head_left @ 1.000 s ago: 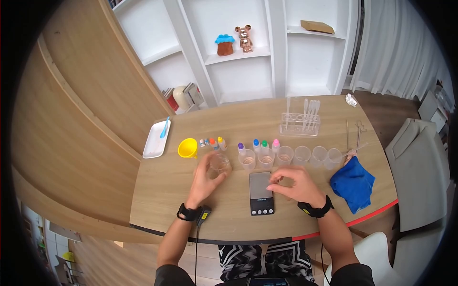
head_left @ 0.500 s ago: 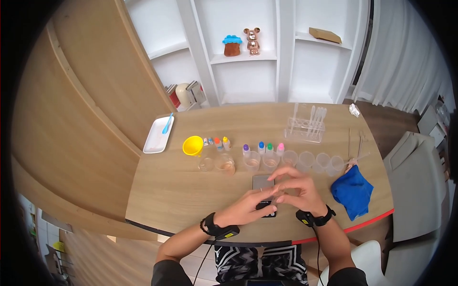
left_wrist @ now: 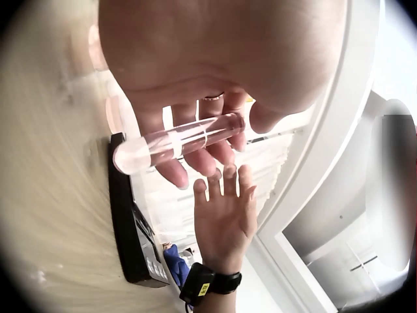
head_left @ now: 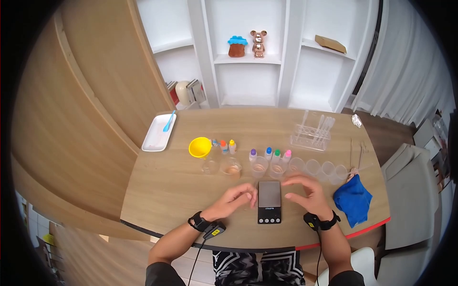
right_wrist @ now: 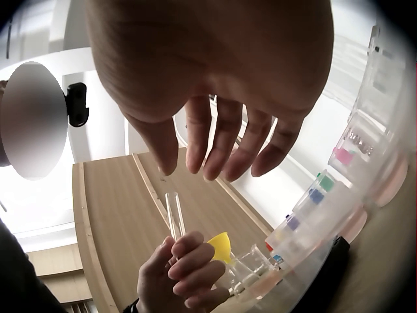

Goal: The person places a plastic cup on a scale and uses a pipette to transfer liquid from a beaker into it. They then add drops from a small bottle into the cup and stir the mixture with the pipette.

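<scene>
My left hand [head_left: 234, 199] is just left of the black digital scale [head_left: 269, 193], with its fingers curled. It holds a clear test tube [left_wrist: 189, 140] between thumb and fingers; the rounded end sticks out beyond them in the left wrist view. In the right wrist view the tube [right_wrist: 174, 215] stands up out of that hand. To the right of the scale, my right hand [head_left: 307, 193] is raised, its fingers spread and slightly bent, with nothing in it. The scale's metal plate lies between the two hands.
Behind the scale runs a row of clear cups [head_left: 312, 167], with dropper bottles [head_left: 268, 153] at its left part. A yellow funnel [head_left: 200, 148], white tray [head_left: 155, 139], clear rack [head_left: 310, 138] of pipettes and blue cloth [head_left: 353, 198] lie around.
My left hand has let go of a clear cup at the left and come to the scale. Both hands met over the scale, then parted, and the left one now holds the test tube.
</scene>
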The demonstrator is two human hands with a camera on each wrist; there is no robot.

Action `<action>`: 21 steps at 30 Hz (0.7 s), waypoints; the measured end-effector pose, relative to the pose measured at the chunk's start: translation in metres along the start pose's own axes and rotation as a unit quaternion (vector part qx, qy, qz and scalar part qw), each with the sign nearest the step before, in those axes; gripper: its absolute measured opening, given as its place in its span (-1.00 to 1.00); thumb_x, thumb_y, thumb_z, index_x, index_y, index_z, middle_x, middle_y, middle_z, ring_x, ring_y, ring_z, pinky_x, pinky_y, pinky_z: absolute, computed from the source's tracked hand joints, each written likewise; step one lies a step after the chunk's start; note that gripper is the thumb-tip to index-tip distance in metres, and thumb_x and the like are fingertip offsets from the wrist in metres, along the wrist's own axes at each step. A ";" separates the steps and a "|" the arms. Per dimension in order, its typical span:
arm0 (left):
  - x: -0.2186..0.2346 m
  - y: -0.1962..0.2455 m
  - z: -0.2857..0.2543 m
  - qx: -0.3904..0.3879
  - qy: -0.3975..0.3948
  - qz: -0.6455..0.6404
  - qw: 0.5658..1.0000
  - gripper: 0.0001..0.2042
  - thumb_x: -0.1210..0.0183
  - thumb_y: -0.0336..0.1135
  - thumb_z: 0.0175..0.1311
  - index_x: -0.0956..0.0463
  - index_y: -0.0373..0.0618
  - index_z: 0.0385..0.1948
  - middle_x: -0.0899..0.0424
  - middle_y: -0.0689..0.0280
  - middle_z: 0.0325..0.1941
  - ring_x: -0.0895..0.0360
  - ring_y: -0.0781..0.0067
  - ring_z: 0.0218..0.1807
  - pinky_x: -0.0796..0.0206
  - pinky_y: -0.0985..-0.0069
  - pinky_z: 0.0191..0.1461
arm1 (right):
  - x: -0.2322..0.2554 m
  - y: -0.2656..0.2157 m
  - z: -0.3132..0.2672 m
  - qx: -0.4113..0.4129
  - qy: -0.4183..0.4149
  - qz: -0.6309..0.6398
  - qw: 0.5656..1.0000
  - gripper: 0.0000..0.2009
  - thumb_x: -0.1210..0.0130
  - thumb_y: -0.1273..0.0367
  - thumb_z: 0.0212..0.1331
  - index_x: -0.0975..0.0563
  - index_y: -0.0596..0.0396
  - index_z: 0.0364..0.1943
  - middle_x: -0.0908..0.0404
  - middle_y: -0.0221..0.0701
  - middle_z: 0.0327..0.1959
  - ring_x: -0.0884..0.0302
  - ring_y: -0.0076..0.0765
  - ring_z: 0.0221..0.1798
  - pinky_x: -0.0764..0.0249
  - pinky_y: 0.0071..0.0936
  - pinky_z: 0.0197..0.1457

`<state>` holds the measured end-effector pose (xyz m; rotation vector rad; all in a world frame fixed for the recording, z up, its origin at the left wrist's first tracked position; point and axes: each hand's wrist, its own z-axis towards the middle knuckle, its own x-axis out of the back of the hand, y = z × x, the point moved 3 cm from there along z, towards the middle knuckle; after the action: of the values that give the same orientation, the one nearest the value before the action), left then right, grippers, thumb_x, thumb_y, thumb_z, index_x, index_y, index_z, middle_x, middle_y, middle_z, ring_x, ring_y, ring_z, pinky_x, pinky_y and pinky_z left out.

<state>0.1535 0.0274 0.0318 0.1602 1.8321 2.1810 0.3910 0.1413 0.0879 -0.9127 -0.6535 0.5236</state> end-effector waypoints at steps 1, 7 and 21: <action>0.003 -0.002 -0.002 0.006 0.007 -0.025 1.000 -0.75 0.03 -0.19 0.67 -0.45 -0.20 -0.15 -0.55 0.30 -0.24 -0.54 0.45 -0.12 -0.40 0.44 0.04 | 0.001 0.000 0.001 -0.006 0.007 0.001 1.000 -0.70 -0.40 0.55 0.14 -0.71 0.14 -0.01 -0.72 -0.32 0.00 -0.62 -0.29 0.06 -0.50 -0.35 0.21; 0.021 -0.007 -0.009 0.010 0.032 -0.129 0.991 -0.81 -0.04 -0.22 0.59 -0.40 -0.13 -0.21 -0.39 0.43 -0.37 -0.33 0.59 -0.32 -0.21 0.55 -0.20 | 0.013 -0.001 0.014 -0.039 0.032 -0.138 0.989 -0.77 -0.36 0.56 0.17 -0.70 0.19 -0.08 -0.74 -0.34 -0.11 -0.62 -0.39 -0.07 -0.50 -0.43 0.06; 0.031 -0.017 -0.011 0.011 0.047 -0.131 0.990 -0.83 -0.19 -0.27 0.45 -0.42 0.00 -0.36 -0.26 0.63 -0.54 -0.17 0.80 -0.51 0.06 0.68 -0.45 | -0.060 0.025 0.171 -0.065 -0.237 -0.502 0.829 -0.78 -0.31 0.30 0.20 -0.71 0.15 -0.19 -0.74 -0.05 -0.22 -0.69 0.16 -0.09 -0.61 -0.01 0.03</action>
<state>0.1240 0.0281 0.0101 -0.1726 1.8102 2.0164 0.2252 0.2075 0.1259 -0.4366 -1.5105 -0.2757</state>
